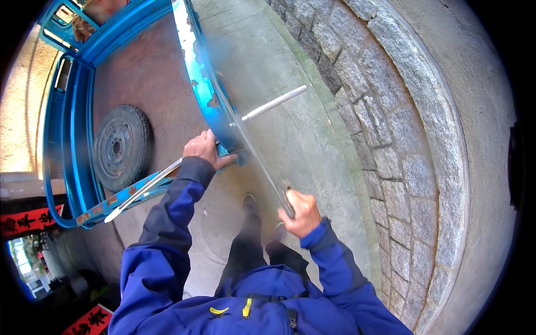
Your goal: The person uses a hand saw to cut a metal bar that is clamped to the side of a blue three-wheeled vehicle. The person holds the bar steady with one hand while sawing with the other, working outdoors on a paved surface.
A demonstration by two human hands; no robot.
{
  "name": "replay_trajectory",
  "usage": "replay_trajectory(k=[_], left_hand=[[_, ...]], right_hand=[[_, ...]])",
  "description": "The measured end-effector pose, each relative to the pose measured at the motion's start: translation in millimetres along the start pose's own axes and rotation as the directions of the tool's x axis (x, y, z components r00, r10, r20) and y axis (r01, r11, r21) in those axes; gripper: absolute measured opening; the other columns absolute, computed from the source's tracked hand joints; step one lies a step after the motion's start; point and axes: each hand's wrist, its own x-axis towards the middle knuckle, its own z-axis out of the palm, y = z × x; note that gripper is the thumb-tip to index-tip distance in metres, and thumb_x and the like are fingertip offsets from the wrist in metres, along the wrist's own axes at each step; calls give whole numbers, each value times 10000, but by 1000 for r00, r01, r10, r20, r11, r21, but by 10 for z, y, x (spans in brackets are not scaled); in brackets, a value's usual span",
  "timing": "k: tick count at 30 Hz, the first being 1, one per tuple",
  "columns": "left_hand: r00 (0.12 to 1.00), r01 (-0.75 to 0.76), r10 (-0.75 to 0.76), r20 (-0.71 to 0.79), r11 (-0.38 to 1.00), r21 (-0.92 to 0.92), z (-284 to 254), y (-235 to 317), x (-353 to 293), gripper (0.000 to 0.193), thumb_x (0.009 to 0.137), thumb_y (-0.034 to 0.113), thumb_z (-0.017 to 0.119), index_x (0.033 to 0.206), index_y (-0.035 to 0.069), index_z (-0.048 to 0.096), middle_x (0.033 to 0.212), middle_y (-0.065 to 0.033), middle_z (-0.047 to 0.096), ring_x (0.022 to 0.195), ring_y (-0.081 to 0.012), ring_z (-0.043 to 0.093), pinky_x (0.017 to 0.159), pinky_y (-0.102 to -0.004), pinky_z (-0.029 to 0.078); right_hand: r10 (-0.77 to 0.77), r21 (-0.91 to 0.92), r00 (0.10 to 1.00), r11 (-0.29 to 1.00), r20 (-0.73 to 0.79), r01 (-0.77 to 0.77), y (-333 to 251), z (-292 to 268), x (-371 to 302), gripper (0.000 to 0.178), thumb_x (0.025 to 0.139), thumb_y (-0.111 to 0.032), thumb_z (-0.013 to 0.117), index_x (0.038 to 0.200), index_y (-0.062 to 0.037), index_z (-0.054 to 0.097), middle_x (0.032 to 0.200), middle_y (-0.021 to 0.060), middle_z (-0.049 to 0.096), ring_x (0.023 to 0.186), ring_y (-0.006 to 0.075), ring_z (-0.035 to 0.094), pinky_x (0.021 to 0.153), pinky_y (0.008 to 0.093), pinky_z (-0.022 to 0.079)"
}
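Note:
My left hand presses down at the corner of a blue metal cart bed, its thumb stretched to the right. Under its palm runs a thin silvery pipe. One end of the pipe lies along the rusty near rail; the other juts out past the side wall over the ground. In my right hand is the handle of a long, thin hacksaw, smeared by motion. The saw slants up and away, crossing the pipe just beyond the cart's corner. Where its teeth meet the pipe is too blurred to make out.
A spare wheel with a black tyre lies on the reddish cart floor. To the right, a low stone wall curves along the concrete ground. Red paper strips with dark writing show at the lower left. My feet stand below the cart's corner.

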Motion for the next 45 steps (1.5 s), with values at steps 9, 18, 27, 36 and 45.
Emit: replay_trajectory(k=[9, 18, 27, 36, 45], left_hand=[[1000, 18, -18, 15, 1000, -17, -44, -14, 16, 777, 678, 586, 888, 1194, 76, 610, 978, -142, 706, 926, -329, 720, 816, -441, 578], [1000, 1, -1, 7, 999, -35, 7, -19, -3, 782, 680, 592, 886, 1188, 66, 609, 956, -143, 705, 919, -331, 718, 815, -444, 573], [1000, 0, 0, 1, 1000, -28, -10, -16, 12, 780, 675, 588, 888, 1188, 72, 604, 984, -143, 704, 926, -334, 716, 817, -447, 573], [1000, -14, 14, -8, 999, -31, 26, -31, 9, 783, 673, 609, 886, 1162, 66, 605, 959, -139, 699, 912, -333, 717, 809, -444, 576], [999, 27, -26, 33, 999, -22, -63, 15, 18, 746, 686, 575, 885, 1158, 69, 609, 970, -138, 705, 922, -332, 718, 808, -435, 573]], right_hand=[[-48, -30, 999, 998, 15, 48, 146, 73, 121, 247, 728, -32, 738, 785, -32, 498, 713, 186, 558, 666, 425, 608, 579, 482, 469], [-58, -22, 998, 998, 11, 58, 73, 18, 85, 227, 734, -8, 721, 807, -28, 507, 712, 181, 544, 637, 409, 601, 568, 481, 468], [-45, -10, 999, 999, -5, 45, 111, 68, -38, 222, 731, -6, 725, 794, -32, 514, 722, 183, 560, 639, 417, 604, 569, 481, 478], [-89, -32, 996, 996, 1, 89, 188, 117, 217, 275, 728, -32, 737, 812, -20, 475, 686, 183, 521, 646, 431, 583, 562, 469, 451], [-58, -18, 998, 998, -18, 57, 128, 98, -106, 289, 710, -26, 770, 829, -15, 506, 691, 180, 519, 607, 431, 567, 547, 467, 451]])
